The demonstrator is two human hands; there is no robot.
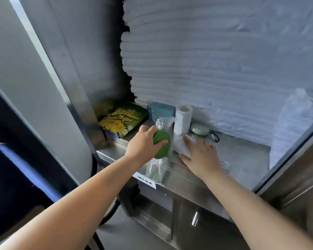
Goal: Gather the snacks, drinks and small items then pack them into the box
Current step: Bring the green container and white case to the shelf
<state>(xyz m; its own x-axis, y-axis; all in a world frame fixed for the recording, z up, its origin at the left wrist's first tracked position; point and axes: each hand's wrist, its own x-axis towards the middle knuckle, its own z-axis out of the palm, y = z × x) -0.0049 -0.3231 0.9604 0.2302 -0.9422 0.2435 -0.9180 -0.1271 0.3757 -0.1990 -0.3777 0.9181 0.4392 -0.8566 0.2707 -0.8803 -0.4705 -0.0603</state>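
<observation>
Head view: left hand point(143, 143) grips a green round disc in loose clear plastic wrap point(163, 141) at the steel desk's point(242, 154) front edge. Right hand point(201, 154) lies flat, fingers straight, on a white soft packet point(183, 147). Risks: slick wrap slips from the grip; a careless lift topples the upright white paper roll point(182, 120) just behind. Box not in view.

Light is reading soft, cool and fairly bright; its source is not showing. Foam sheet point(224, 60) is glowing pale blue-white, detail washing out. Panel point(105, 65) left of it is sinking into shadow. Steel shelf point(242, 156) is giving dull reflections; cabinet handle point(194, 218) is catching a glare streak. Wrap point(163, 121) on the green pack point(163, 135) is glinting. Chips bag point(121, 120) is blurring at its far corner. Label point(146, 180) is smearing, unreadable. Straight edges are bowing toward the frame sides.
</observation>
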